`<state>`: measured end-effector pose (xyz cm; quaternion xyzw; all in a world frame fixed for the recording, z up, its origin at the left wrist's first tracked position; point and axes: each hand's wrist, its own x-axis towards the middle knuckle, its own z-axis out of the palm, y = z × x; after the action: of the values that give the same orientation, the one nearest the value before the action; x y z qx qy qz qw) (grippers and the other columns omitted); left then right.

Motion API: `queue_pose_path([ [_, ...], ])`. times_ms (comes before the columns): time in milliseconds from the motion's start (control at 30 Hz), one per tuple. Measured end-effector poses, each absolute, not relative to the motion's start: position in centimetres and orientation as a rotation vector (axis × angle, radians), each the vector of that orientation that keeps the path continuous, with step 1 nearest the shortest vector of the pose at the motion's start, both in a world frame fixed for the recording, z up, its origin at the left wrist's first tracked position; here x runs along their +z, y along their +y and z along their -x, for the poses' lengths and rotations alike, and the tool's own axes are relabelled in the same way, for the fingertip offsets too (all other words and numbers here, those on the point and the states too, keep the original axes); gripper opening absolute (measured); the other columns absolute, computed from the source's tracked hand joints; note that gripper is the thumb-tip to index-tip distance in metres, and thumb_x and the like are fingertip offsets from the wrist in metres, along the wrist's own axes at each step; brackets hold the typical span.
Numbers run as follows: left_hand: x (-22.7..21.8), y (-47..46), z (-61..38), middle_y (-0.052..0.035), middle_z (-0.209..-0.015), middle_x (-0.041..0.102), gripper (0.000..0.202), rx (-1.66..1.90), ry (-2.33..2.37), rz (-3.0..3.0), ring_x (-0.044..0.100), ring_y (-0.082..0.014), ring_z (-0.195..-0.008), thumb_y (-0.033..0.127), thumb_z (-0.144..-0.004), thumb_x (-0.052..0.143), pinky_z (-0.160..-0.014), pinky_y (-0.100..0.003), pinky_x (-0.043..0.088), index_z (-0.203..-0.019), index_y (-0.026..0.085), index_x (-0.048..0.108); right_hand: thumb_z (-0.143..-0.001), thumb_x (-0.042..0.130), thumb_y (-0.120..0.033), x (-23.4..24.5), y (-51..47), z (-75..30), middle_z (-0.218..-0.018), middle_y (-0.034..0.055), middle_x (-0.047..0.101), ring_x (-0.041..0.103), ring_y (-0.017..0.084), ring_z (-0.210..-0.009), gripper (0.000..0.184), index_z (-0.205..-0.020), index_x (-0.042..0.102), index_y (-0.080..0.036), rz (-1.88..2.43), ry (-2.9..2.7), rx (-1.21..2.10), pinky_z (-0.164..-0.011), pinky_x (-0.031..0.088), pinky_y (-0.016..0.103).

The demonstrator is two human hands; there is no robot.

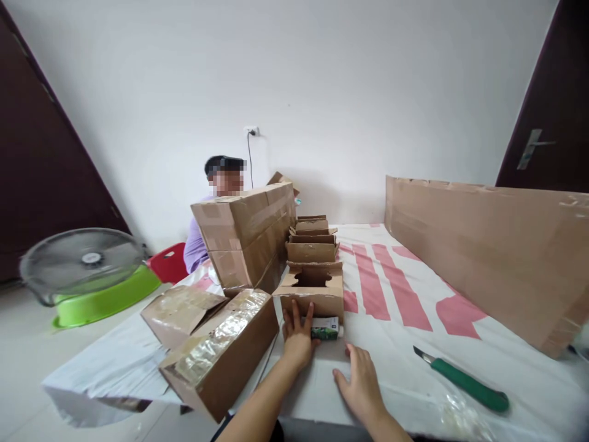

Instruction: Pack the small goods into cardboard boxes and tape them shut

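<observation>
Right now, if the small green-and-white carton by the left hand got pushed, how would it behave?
The small green-and-white carton lies flat on the white table cover, so it would probably slide, not roll. It looks light for its size. Wedged against the brown slotted cardboard box, with the left hand alongside, it likely cannot travel far.

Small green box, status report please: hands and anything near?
Left hand touching small green box, open. Right hand flat on table, empty. Folded carton directly behind box; knife lying right.
</observation>
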<state>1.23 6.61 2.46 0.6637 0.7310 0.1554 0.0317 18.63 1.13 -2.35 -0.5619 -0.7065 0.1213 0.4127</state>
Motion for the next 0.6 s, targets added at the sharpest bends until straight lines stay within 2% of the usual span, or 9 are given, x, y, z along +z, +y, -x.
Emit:
queue_pose_path([
  [100, 2.7, 9.3, -1.6, -0.0112, -0.151, -0.026, 0.093, 0.486, 2.262, -1.989, -0.009, -0.0443, -0.138, 0.023, -0.072, 0.068, -0.106, -0.057, 0.021, -0.146, 0.034, 0.013, -0.071, 0.059, -0.025, -2.2, 1.1, -18.6, -0.108, 0.0114, 0.063, 0.055, 0.029, -0.104, 0.047, -0.118, 0.055, -0.018, 1.433, -1.782, 0.33, -0.092, 0.042, 0.041],
  [267, 3.7, 13.1, -2.5, -0.0174, -0.154, -0.016, 0.09, 0.507, 2.3, -1.878, 0.002, -0.0456, -0.139, 0.024, -0.074, 0.068, -0.102, -0.06, 0.027, -0.147, 0.029, 0.015, -0.071, 0.058, -0.026, -2.1, 1.1, -18.7, -0.108, 0.011, 0.063, 0.055, 0.029, -0.103, 0.045, -0.116, 0.057, -0.019, 1.447, -1.794, 0.373, -0.091, 0.042, 0.039],
  [433, 4.3, 16.9, -2.7, -0.0167, -0.155, -0.01, 0.086, 0.497, 2.347, -1.809, 0.011, -0.0468, -0.137, 0.029, -0.076, 0.066, -0.096, -0.06, 0.033, -0.146, 0.03, 0.017, -0.071, 0.058, -0.026, -2.7, 1.2, -18.6, -0.107, 0.0101, 0.063, 0.055, 0.029, -0.103, 0.042, -0.113, 0.058, -0.022, 1.438, -1.789, 0.356, -0.091, 0.042, 0.041],
  [600, 5.0, 19.7, -3.0, -0.0199, -0.154, -0.007, 0.088, 0.48, 2.429, -1.615, 0.033, -0.048, -0.129, 0.032, -0.075, 0.065, -0.092, -0.063, 0.034, -0.147, 0.031, 0.015, -0.072, 0.057, -0.023, -3.0, 1.3, -18.4, -0.103, 0.01, 0.063, 0.055, 0.029, -0.1, 0.039, -0.111, 0.057, -0.021, 1.419, -1.792, 0.305, -0.09, 0.042, 0.041],
])
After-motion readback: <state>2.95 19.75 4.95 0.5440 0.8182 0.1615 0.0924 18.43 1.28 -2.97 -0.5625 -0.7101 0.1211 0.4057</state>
